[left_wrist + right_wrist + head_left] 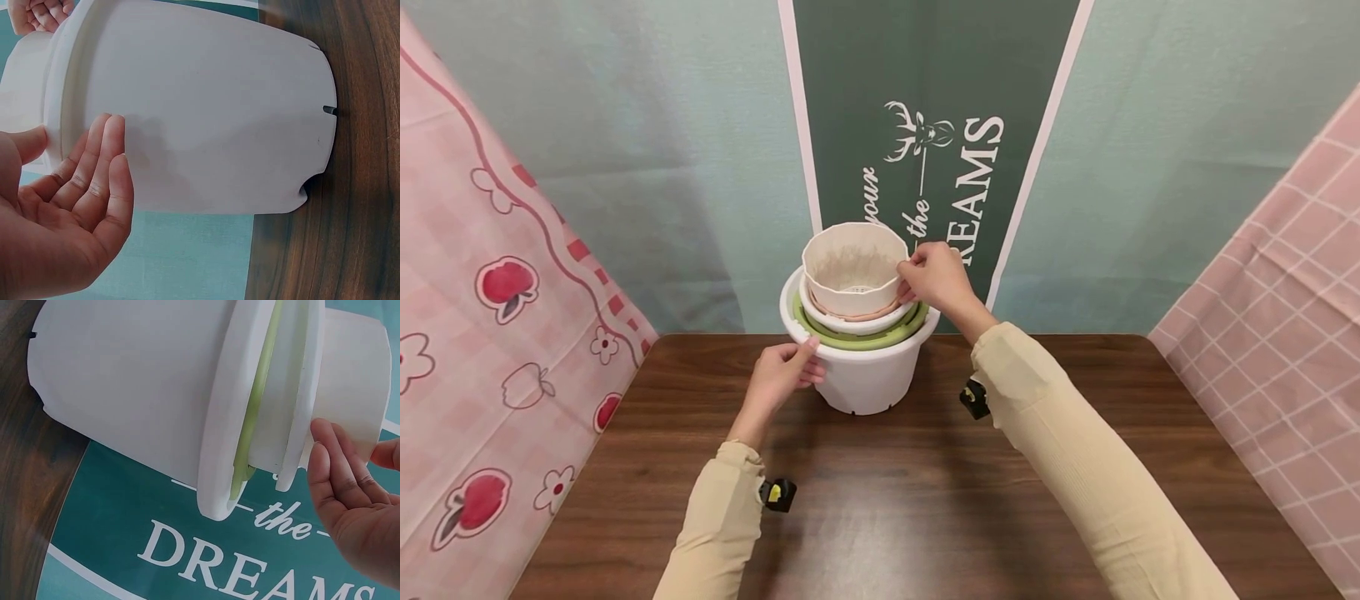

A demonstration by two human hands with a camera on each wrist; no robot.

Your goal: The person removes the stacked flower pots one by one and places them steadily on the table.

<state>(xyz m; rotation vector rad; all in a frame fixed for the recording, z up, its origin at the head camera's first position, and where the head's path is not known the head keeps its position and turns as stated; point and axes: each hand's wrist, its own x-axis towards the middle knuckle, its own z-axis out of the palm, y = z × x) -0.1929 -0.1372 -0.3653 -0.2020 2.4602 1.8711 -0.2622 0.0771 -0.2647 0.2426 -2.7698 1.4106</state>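
Several flower pots stand nested on the table. The outermost is a large white flower pot point(871, 383), upright, with small notches at its base. Inside it show a green pot rim point(850, 341), a smaller white rim point(859, 326) and a pinkish rim point(871, 316). A cream flower pot point(855, 262) with a wavy rim rises highest, its inside smudged brown. My right hand point(938, 275) pinches the cream pot's right side near the rim. My left hand point(781, 372) holds the large pot's front-left rim, thumb on the rim and fingers beneath it.
Dark brown wood covers the table point(880, 500). Behind the pots hangs a green cloth point(940, 50) with white lettering and a deer head. Pink patterned cloth point(467, 333) borders the left side, pink checked cloth point(1277, 333) the right.
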